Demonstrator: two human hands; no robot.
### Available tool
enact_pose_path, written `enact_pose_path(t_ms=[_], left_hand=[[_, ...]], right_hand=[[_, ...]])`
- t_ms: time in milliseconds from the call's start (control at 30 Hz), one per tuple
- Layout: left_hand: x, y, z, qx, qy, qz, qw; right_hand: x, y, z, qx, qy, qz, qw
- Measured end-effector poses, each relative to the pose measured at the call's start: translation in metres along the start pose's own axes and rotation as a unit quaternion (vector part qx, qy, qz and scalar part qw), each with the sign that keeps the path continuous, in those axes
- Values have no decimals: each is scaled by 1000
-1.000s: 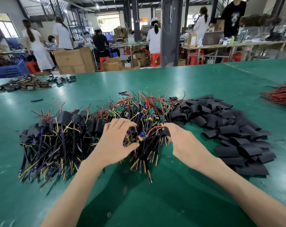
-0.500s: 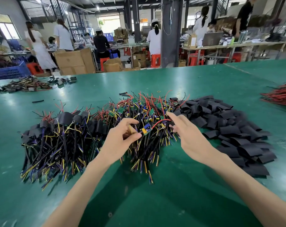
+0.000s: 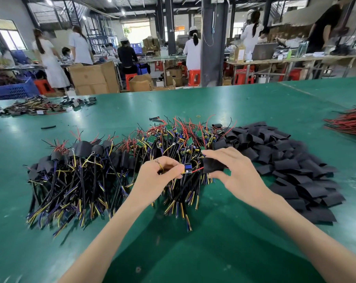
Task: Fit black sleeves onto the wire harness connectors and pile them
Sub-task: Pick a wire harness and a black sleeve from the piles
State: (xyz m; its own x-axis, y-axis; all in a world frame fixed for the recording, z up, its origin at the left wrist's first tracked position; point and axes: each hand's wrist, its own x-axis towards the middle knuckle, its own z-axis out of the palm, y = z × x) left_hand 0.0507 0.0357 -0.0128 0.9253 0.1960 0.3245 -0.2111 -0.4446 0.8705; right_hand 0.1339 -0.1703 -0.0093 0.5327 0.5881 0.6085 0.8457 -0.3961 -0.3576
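Observation:
My left hand pinches a wire harness by its small blue connector board, lifted just above the middle heap of bare harnesses. My right hand grips a black sleeve right beside that connector; a red wire runs from the board into the sleeve. To the left lies the pile of sleeved harnesses. To the right spreads the heap of loose black sleeves.
All of it lies on a green table. Red wires lie at the right edge, another harness heap at the far left. Stray sleeve pieces sit behind. People work at benches beyond the table.
My right hand has taken a black sleeve from the right heap and brought it to the connector. My left hand has lifted the harness slightly and keeps its pinch.

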Motion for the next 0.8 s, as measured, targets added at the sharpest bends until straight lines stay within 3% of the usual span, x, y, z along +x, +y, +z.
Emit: enact_pose_path(t_ms=[233, 600, 800], left_hand=[[-1, 3, 5, 22, 1, 11, 1000], [-2, 3, 6, 55, -24, 8, 998], [-6, 4, 6, 76, -42, 50, 995]], right_hand=[[-5, -13, 14, -17, -2, -35, 999], [-2, -14, 7, 87, -25, 22, 996], [-2, -16, 10, 112, -34, 60, 991]])
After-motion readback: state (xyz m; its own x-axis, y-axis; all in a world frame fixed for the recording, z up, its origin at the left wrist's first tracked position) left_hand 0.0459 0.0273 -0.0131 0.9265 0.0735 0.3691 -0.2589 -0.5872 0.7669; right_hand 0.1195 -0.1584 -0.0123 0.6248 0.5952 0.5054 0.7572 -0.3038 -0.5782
